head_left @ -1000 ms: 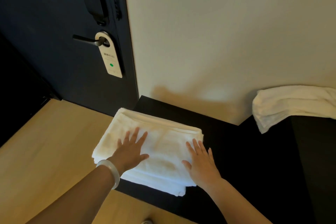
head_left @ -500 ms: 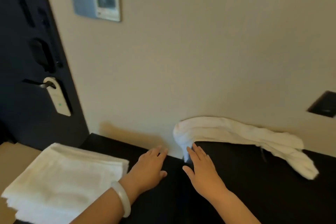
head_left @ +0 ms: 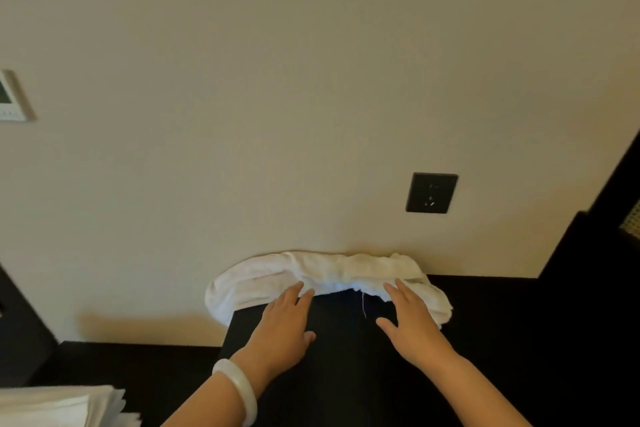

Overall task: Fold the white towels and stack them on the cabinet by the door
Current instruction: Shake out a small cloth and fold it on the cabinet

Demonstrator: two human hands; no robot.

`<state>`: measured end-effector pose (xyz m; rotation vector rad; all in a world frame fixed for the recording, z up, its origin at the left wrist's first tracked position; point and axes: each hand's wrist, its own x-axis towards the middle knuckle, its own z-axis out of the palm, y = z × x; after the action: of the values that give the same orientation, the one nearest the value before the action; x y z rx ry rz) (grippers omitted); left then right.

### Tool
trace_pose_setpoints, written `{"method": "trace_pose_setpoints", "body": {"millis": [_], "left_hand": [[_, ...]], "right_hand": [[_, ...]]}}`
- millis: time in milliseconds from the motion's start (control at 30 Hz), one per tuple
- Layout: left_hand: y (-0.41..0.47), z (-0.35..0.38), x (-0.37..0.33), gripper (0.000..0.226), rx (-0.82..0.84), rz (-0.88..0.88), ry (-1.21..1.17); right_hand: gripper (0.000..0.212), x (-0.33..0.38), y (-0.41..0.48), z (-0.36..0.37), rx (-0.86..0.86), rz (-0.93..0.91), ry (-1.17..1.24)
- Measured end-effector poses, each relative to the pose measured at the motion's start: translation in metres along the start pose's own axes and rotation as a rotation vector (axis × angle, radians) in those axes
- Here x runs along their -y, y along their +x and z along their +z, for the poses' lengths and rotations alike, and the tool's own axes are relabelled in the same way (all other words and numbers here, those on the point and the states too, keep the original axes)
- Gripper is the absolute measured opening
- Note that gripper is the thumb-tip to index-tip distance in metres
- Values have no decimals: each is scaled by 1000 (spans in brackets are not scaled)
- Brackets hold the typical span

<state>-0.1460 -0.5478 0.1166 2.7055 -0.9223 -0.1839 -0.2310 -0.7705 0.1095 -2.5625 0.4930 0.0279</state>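
A crumpled white towel [head_left: 332, 272] lies in a long roll along the wall on a raised black surface [head_left: 343, 340]. My left hand [head_left: 284, 326], with a pale bangle on the wrist, reaches forward with straight fingers whose tips touch the towel's near edge. My right hand [head_left: 412, 326] is spread flat, its fingertips on the towel's right part. A stack of folded white towels [head_left: 59, 406] sits at the bottom left on the lower black cabinet top [head_left: 145, 367].
A beige wall [head_left: 311, 97] rises right behind the towel. It carries a black power socket [head_left: 431, 192] and a control panel [head_left: 12, 97] at the left edge. A dark upright panel [head_left: 588, 253] closes the right side.
My view has swung right, away from the folded stack. Both hands have left the stack and moved forward and right until the fingertips reach the crumpled towel.
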Motion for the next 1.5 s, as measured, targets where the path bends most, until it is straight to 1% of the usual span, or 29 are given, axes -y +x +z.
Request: {"method": "trace_pose_setpoints", "body": {"millis": [167,267,400,467,500,533,567,600,667,700,767,833,900,967,1033,1100,1133,1167,1200,1233,1267,1333,1367,1400,1433,1500], "left_hand": [[50,-1,6,80,-131,-118,-11],[77,4,14,82,-170,-133,46],[111,13,27,92,-127,-76,243],[122,16,36,90,-126,-82,307],[127,18,40,86,-141,-77,317],[132,22,48,74,-157,-60,333],[135,24,55,58,-135,-50,372],[138,22,59,44,-161,-46,371],[137,11,58,18,-204,-67,217],[137,4,54,12,-232,-76,104],[137,-15,44,22,-289,-75,-109],[133,-45,24,24,-346,-35,-270],[130,-79,2,22,-448,54,-307],[127,-117,-22,19,-560,149,-311],[122,-151,-42,15,-659,229,-304],[118,-167,-57,13,-712,291,-267],[117,-166,-62,13,-701,302,-247],[116,-157,-64,15,-657,304,-233],[114,-143,-65,17,-581,298,-234],[111,-123,-64,18,-489,286,-244],[106,-102,-62,19,-397,278,-257],[92,-63,-63,20,-255,264,-315],[86,-49,-66,20,-201,259,-371],[81,-38,-71,19,-151,258,-440],[77,-31,-75,19,-110,254,-495],[72,-29,-77,17,-65,233,-549]], "right_hand": [[70,-12,39,-15,-88,13,-40],[67,-15,69,-24,-134,19,-61],[56,-18,104,-25,-76,-60,-158],[46,-25,117,-22,-17,-84,-201],[41,-29,121,-20,12,-84,-210],[37,-33,123,-21,40,-81,-195],[33,-36,125,-22,56,-81,-146],[28,-40,126,-25,67,-79,-61],[16,-47,124,-39,63,-59,167],[16,-50,122,-48,45,-28,257],[12,-55,118,-69,-17,42,411],[8,-56,113,-94,-136,68,535],[9,-50,102,-121,-242,43,608],[14,-43,91,-150,-338,-35,655],[23,-35,80,-176,-431,-112,669],[27,-32,73,-188,-499,-132,628],[26,-32,70,-188,-514,-113,588],[21,-35,68,-183,-512,-65,522],[12,-36,64,-175,-489,-20,455],[14,-37,60,-162,-445,8,403],[30,-36,54,-146,-374,2,374],[56,-25,38,-109,-192,-121,333],[63,-16,31,-91,-105,-208,278],[65,-10,25,-73,-50,-292,228],[58,-9,24,-58,-34,-347,205],[29,-11,26,-46,-109,-323,209]]}}
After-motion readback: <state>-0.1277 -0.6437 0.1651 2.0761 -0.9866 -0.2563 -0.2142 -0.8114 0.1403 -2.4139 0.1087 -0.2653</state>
